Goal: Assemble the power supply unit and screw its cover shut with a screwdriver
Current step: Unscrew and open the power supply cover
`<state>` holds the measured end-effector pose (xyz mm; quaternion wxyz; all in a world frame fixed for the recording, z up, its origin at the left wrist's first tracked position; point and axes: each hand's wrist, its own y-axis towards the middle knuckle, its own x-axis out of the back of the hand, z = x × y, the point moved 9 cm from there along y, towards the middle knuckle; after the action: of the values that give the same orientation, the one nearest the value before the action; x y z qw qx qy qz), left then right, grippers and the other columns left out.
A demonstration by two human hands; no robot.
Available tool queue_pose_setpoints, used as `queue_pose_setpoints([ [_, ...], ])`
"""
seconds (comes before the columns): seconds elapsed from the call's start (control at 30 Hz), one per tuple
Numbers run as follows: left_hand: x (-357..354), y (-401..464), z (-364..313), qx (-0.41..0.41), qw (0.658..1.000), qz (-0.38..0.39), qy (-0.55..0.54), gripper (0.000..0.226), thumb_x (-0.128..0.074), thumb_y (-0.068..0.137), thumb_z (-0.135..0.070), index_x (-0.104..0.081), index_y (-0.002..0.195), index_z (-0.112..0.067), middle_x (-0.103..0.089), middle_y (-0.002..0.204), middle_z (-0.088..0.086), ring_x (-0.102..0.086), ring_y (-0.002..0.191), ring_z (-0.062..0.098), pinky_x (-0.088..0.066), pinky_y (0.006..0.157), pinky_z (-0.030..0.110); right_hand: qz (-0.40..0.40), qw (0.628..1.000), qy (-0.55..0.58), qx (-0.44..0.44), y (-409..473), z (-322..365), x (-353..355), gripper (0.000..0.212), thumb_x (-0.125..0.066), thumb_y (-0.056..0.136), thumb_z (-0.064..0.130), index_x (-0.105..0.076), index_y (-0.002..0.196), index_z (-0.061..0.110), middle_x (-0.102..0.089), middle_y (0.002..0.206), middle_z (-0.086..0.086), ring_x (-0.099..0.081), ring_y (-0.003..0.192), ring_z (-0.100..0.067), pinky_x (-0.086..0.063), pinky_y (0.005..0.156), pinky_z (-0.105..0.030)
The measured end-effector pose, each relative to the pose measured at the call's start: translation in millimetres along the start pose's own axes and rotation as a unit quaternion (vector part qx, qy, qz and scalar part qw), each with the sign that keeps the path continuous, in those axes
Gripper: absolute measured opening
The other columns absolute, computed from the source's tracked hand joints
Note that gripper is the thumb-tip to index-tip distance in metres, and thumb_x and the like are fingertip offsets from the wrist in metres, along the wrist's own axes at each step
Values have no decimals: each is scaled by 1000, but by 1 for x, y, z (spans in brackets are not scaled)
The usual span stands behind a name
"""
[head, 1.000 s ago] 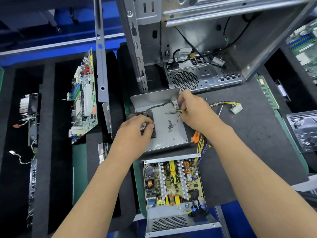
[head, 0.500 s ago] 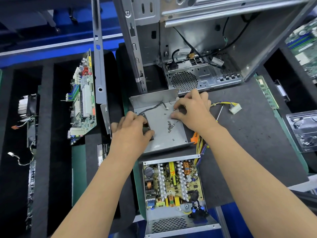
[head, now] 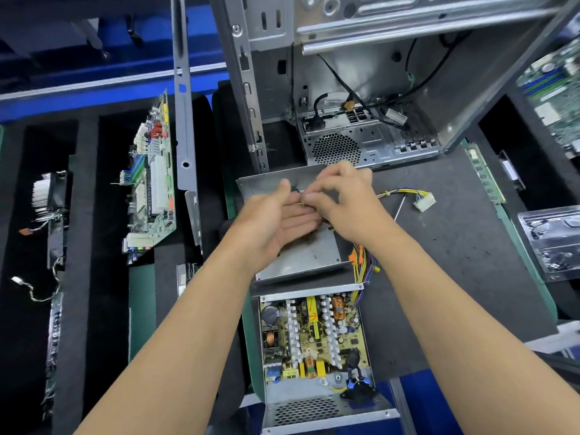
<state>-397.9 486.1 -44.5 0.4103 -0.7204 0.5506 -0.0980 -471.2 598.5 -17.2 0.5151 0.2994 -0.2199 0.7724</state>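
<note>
A power supply unit (head: 314, 346) lies open on a dark grey work mat (head: 455, 252), low in the centre of the view, its circuit board with copper coils, white heat sinks and yellow parts showing. Its grey metal cover (head: 301, 255) lies just beyond it on the mat, inner face up, with one bent wall standing at the far edge. A bundle of yellow, orange and purple wires (head: 362, 262) runs from the unit past the cover's right edge to a white connector (head: 425, 200) farther right on the mat. A thin metal rod, perhaps a screwdriver's shaft (head: 399, 208), lies beside that connector; its handle is hidden.

Both hands meet above the cover. The left hand (head: 282, 221) is held palm up with fingers straight and relaxed, gripping nothing. The right hand (head: 342, 199) has its fingers curled, and its fingertips pinch a small item (head: 303, 200) over the left palm; it is too small to identify.

Behind the cover stands an open metal computer case (head: 361, 105) with black cables inside. To the left, a motherboard (head: 152, 183) stands on edge in a black foam slot, beside a long grey metal panel (head: 185, 120). A cooler with a fan (head: 44, 196) sits at the far left. A green memory stick (head: 485, 174) lies right of the mat.
</note>
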Motion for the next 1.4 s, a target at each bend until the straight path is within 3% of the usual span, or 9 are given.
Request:
queue_pose_setpoints([
  [0.13,16,9,-1,-25,999,-40,-23,25,-54,103,-17,-65,107,5,-74,98,20,-75,88,26,-62,74,29,-11,1000,-9,2,1,-3,9,10,-66,95,26,-76,97,27,-52,105,7,-32,107,-18,-22,90,-22],
  [0.2,34,10,-5,-61,995,-75,9,10,-59,97,1,-67,101,3,-75,90,16,-76,82,22,-61,71,24,39,998,-50,15,1,-8,4,5,-70,91,29,-74,93,28,-52,103,3,-34,105,-20,-27,93,-27],
  [0.27,47,10,-5,-78,991,-95,53,18,-58,92,13,-68,96,-2,-74,91,15,-76,80,18,-58,71,20,112,984,-130,46,-3,-10,-13,6,-73,88,30,-75,94,28,-52,100,3,-35,102,-22,-33,97,-39],
  [0.33,54,9,-4,-81,989,-103,70,23,-56,91,17,-68,92,-3,-73,95,17,-76,79,17,-58,70,19,130,975,-172,62,-6,-11,-23,12,-72,88,29,-77,99,26,-51,100,4,-36,102,-25,-35,96,-43],
  [0.6,56,7,3,-71,990,-103,62,23,-49,99,10,-66,92,-4,-72,93,17,-76,75,18,-57,66,18,117,964,-216,104,-4,-2,-31,23,-64,95,28,-74,115,25,-61,106,-2,-39,102,-28,-34,88,-38],
  [0.8,57,6,7,-66,991,-101,60,22,-49,99,10,-67,93,-2,-72,94,16,-76,75,18,-57,66,17,149,954,-240,102,-2,1,-36,21,-61,96,26,-74,114,23,-66,107,1,-43,105,-26,-37,95,-40],
  [1.03,55,6,9,-63,991,-93,67,23,-50,99,9,-68,92,-3,-73,92,15,-76,76,19,-57,66,18,163,960,-209,89,-7,1,-43,28,-56,93,9,-71,117,16,-72,102,-2,-47,104,-26,-41,93,-38],
  [1.23,53,6,9,-57,992,-95,63,21,-51,101,4,-68,92,-3,-73,93,17,-76,77,20,-58,66,20,170,960,-199,100,-9,1,-45,26,-61,91,8,-71,114,14,-70,98,-3,-47,103,-25,-43,88,-33],
  [1.4,52,5,9,-42,993,-104,41,18,-51,100,3,-67,92,0,-73,87,17,-76,73,23,-60,64,23,206,937,-255,123,-7,-1,-55,26,-55,96,16,-72,115,19,-67,106,-5,-46,103,-25,-41,91,-33],
])
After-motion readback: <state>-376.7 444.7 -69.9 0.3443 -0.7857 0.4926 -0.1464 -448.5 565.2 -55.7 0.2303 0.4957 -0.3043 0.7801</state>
